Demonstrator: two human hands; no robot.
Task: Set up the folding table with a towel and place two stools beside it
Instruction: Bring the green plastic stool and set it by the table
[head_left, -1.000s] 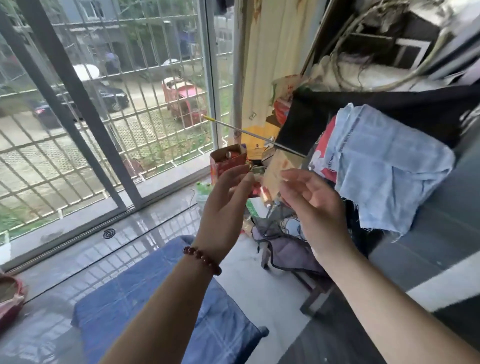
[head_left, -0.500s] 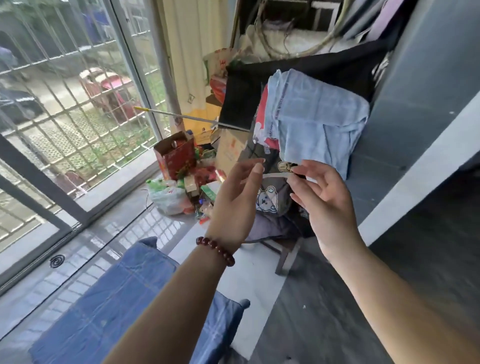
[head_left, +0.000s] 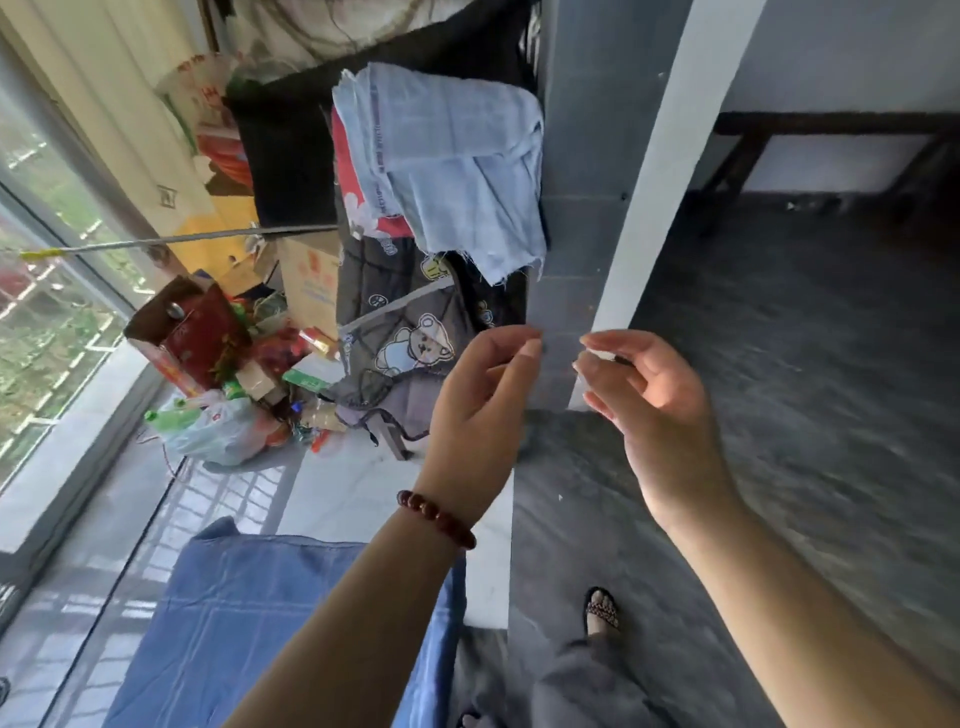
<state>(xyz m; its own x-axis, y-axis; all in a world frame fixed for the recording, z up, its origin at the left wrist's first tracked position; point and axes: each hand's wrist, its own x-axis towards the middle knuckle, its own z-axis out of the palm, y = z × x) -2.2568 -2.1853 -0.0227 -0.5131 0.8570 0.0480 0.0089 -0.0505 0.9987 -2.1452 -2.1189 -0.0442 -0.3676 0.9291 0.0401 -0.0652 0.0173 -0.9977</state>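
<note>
The blue towel (head_left: 270, 623) lies spread flat at the bottom left, low and close to the person, its right edge hanging a little; what it covers is hidden. Above it both arms reach forward. The left hand (head_left: 483, 395), with a dark red bead bracelet (head_left: 436, 519) at the wrist, and the right hand (head_left: 644, 395) face each other, near but apart, fingers loosely bent and thumbs close to the forefingers, with nothing seen held in either. Beyond the hands a grey bear-print fabric (head_left: 410, 332) hangs from a heap of stored things, and a pale blue cloth (head_left: 457, 156) is draped over the top of that heap. Left of it a thin metal rod (head_left: 197, 239) juts toward the window (head_left: 47, 312), over a red carton (head_left: 202, 332) and a filled plastic bag (head_left: 218, 431) on the floor. A sandalled foot (head_left: 601, 608) stands on the dark floor, and a dark wooden bench (head_left: 831, 124) sits against the far wall at right
</note>
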